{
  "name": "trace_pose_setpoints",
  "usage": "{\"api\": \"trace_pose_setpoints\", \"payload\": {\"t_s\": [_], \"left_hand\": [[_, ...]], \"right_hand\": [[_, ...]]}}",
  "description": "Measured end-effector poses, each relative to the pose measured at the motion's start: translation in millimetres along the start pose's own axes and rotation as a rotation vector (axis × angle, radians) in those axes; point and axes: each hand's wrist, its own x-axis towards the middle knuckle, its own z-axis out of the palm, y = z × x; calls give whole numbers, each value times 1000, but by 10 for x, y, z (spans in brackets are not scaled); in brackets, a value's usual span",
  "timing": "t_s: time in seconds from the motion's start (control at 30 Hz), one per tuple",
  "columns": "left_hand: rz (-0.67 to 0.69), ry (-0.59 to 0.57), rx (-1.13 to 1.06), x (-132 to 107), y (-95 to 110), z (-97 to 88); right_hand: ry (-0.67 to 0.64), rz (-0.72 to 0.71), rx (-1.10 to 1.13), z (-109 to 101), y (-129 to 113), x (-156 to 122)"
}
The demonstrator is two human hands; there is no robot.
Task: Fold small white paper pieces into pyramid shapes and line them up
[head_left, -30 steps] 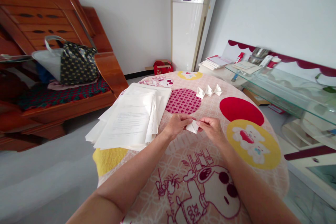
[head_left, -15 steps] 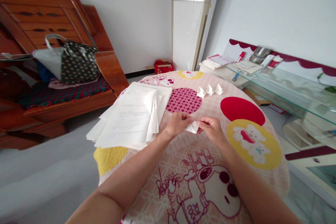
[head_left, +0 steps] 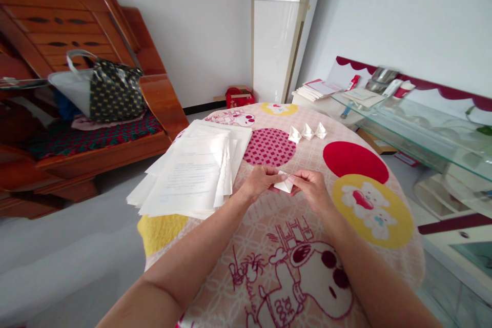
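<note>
Above the middle of the table, a small folded piece of white paper [head_left: 283, 184] is held between my two hands. My left hand [head_left: 262, 182] grips its left side, thumb on top. On the right side, my right hand [head_left: 309, 186] pinches it between thumb and fingers. The fingers beneath the paper are partly hidden. Beyond my hands stand three small folded paper shapes [head_left: 307, 132] in a row. A stack of loose printed sheets [head_left: 188, 174] with torn edges lies left of my left hand.
The round table wears a patterned cloth [head_left: 246, 246]. A wooden bench [head_left: 154, 97] with a dark patterned bag [head_left: 115, 91] stands at the left. To the right is a glass-topped cabinet [head_left: 426, 128] carrying papers and containers. A tall white air conditioner [head_left: 274, 46] rises behind.
The folded paper has turned between my fingers, and more of its top face shows. My left thumb now lies over its upper left part. Nothing else has moved.
</note>
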Motion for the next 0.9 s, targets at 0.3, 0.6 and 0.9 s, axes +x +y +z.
{"api": "trace_pose_setpoints", "payload": {"t_s": [0.3, 0.6, 0.9], "left_hand": [[95, 83, 14, 70, -49, -68], [59, 78, -14, 39, -5, -34], [28, 60, 5, 10, -10, 8]], "right_hand": [[-242, 230, 10, -51, -48, -41], [-265, 165, 12, -22, -49, -49], [-153, 68, 53, -14, -83, -48]]}}
